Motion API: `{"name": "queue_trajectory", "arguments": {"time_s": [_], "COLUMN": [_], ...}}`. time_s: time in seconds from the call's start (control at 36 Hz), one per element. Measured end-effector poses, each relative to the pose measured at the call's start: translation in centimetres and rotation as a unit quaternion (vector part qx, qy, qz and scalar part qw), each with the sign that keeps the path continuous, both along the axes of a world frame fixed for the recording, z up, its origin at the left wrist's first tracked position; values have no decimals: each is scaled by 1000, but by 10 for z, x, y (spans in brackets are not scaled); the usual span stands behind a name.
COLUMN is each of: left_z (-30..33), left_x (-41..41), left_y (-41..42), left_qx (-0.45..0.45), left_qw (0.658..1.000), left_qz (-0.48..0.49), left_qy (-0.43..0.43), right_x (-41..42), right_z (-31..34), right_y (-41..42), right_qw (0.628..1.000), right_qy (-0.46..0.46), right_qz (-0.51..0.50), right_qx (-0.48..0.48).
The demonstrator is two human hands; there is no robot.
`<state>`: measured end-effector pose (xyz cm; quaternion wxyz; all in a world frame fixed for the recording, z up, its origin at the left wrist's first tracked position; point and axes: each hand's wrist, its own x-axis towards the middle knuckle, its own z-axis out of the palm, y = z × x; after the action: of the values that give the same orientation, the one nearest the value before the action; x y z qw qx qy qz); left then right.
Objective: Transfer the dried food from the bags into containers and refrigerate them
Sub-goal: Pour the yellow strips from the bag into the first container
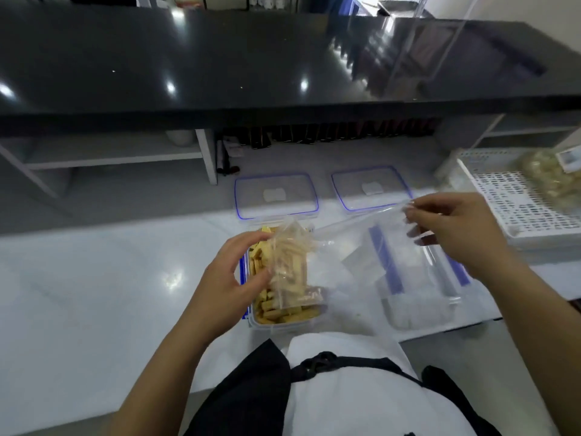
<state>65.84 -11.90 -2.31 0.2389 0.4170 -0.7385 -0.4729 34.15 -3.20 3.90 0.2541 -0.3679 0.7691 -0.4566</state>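
Dried food, pale yellow sticks, fills the left container on the white counter, and more sticks sit in the clear bag held directly above that container. Left hand grips the filled end of the bag between thumb and fingers, while the right hand pinches the bag's other edge, stretching the plastic over the second container, whose contents cannot be made out. Two blue-rimmed lids lie flat behind the containers, and a white basket holding another packed bag stands at the right.
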Motion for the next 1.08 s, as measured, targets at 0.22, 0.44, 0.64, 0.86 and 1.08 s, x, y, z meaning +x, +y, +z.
{"name": "queue_trajectory", "arguments": {"time_s": [0.22, 0.44, 0.64, 0.86, 1.08], "left_z": [-7, 16, 31, 41, 55], "left_x": [-18, -51, -116, -193, -261], "left_y": [13, 0, -26, -18, -4], "left_qx": [-10, -13, -197, -206, -217], "left_qw": [998, 999, 961, 957, 960], "left_qz": [-39, -30, -151, -193, -178], "left_qy": [-44, -26, -123, -67, -1], "right_x": [-14, -19, -34, -81, -138], "right_z": [13, 9, 17, 8, 6], "right_y": [19, 45, 80, 140, 165], "right_qw": [990, 983, 974, 959, 976], "right_qy": [-43, -55, -57, -64, -16], "right_qz": [-63, -77, -87, -192, -155], "right_qx": [-115, -158, -203, -198, -152]}}
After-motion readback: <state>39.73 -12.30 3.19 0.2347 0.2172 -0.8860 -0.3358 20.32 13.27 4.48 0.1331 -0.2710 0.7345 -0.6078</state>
